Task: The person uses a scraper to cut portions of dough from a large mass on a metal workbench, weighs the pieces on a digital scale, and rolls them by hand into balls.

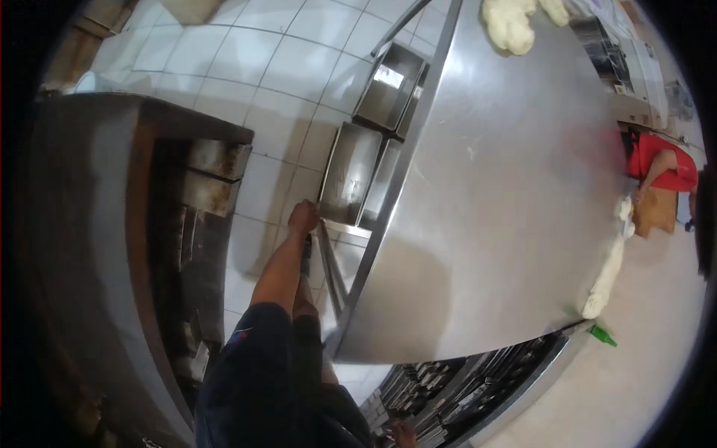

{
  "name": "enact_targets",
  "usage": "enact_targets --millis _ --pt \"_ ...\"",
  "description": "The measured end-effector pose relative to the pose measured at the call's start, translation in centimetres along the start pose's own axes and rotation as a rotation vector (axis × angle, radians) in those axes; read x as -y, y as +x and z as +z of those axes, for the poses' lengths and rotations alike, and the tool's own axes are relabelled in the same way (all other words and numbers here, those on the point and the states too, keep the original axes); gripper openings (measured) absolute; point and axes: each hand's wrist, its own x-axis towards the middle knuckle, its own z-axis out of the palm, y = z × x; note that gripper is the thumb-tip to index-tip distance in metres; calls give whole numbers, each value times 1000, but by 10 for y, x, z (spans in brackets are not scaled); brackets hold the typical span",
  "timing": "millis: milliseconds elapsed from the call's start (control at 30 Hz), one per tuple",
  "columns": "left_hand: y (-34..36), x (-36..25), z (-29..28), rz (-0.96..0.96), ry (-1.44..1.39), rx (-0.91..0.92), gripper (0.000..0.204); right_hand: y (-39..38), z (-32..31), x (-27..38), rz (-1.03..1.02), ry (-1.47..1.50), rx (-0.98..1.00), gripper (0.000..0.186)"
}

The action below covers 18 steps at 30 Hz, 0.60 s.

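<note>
My left hand (304,216) reaches down beside the steel table, its fingers closed at the near left corner of a deep rectangular metal pan (351,172). The pan sits low, partly under the table edge, and a second such pan (390,86) is beyond it. More pans show partly beside them, cut off by the tabletop. At the lower edge, my right hand (402,433) hangs near a rack of stacked dark metal trays (441,388). It is dim there, and its fingers are hard to make out.
The steel tabletop (493,201) fills the right side, with dough (511,30) at its far end. A person in red (665,164) works at a long dough roll (603,280) near a green bottle (603,336). Left, a dark cabinet (89,224) holds metal tins (213,179).
</note>
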Motion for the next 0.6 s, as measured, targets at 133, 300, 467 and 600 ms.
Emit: enact_targets --millis 133,300,467,600 --pt "17 1 21 -53 31 -88 31 3 3 10 28 -16 -1 29" --pt "10 -18 17 -81 69 -22 35 9 10 14 38 -16 -3 30" --pt "8 -27 5 -9 172 -150 26 17 16 23 10 -33 29 30" --pt "2 -22 -22 187 -74 -261 27 18 18 28 -36 -26 43 30"
